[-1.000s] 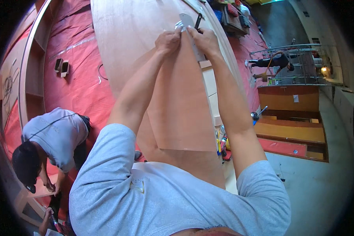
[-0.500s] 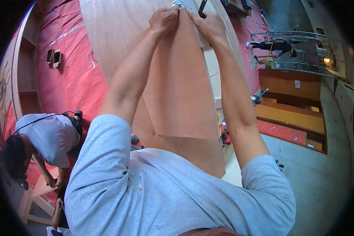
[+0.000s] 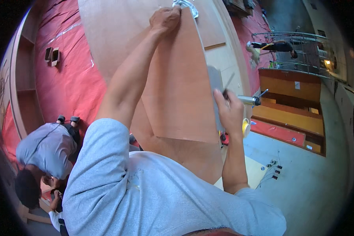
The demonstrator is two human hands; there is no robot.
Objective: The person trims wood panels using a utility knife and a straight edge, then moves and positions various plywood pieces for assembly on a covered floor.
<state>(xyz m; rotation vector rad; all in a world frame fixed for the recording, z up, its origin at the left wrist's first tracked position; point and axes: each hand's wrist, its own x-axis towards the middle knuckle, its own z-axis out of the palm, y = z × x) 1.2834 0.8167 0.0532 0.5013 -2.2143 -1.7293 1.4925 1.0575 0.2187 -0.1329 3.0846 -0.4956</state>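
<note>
A reddish-brown wooden panel (image 3: 185,78) stretches away from my chest. My left hand (image 3: 165,19) is closed at its far narrow end, fingers pinching a white cloth (image 3: 192,8) against the edge; the fingertips are partly hidden. To the right of the panel, my right hand (image 3: 231,110) is closed around a slim dark-handled tool (image 3: 225,93) with a thin blade-like end, blurred by motion. Just beyond that hand lies a silver tube-shaped tool (image 3: 247,100) with a black end. A yellow-rimmed roll (image 3: 246,128) is beside my right wrist.
At the left a co-worker (image 3: 47,149) bends over wooden pieces, close to another person's arm. Red sheeting (image 3: 67,90) covers the floor there, with two small open boxes (image 3: 55,57). Far right are metal scaffolding (image 3: 299,37), another person (image 3: 281,46) and a brown wooden cabinet frame (image 3: 291,106).
My right hand has left the panel's far end and come back toward me along its right side, carrying the dark-handled tool. My left hand stays put. The co-worker at left has bent lower.
</note>
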